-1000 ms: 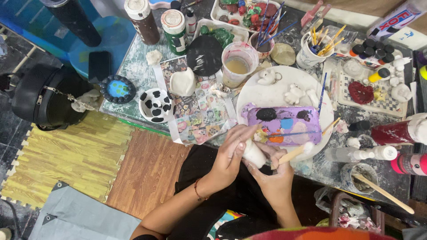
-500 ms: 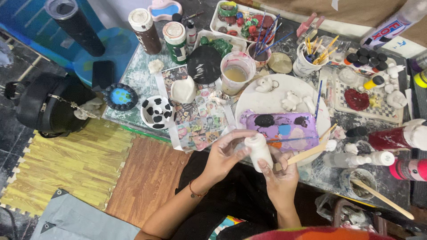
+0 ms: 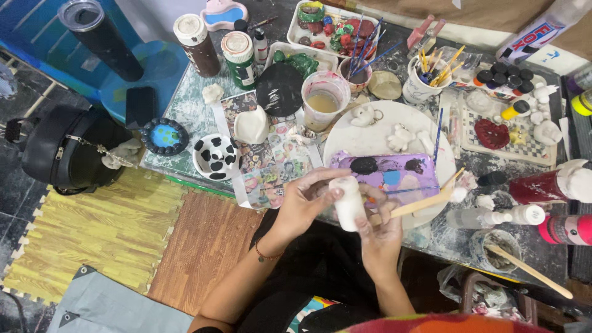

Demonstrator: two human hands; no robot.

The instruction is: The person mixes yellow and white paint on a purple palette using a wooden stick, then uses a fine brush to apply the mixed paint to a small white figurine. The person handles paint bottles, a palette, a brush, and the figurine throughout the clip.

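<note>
My left hand (image 3: 305, 203) and my right hand (image 3: 381, 233) together hold a small white bottle (image 3: 348, 202) upright at the table's near edge. The left fingers close on the bottle's cap end. My right hand grips the lower part and also holds a flat wooden stick (image 3: 425, 202) that points up to the right. Just beyond the bottle lies a purple palette (image 3: 394, 172) with black, blue and orange paint blobs, resting on a white round plate (image 3: 370, 137).
The paint-stained table (image 3: 185, 111) is crowded: a cup of murky water (image 3: 322, 98), brush cups (image 3: 419, 83), paint bottles (image 3: 542, 185), a black-spotted white bowl (image 3: 216, 157), white clay figures (image 3: 401, 137), a tray of painted pieces (image 3: 330, 28). A black bag (image 3: 61, 151) and foam mats (image 3: 86, 234) lie left.
The white bottle has been lifted from low and tilted to upright between both hands, and my left fingers have moved onto its top. The view has shifted slightly.
</note>
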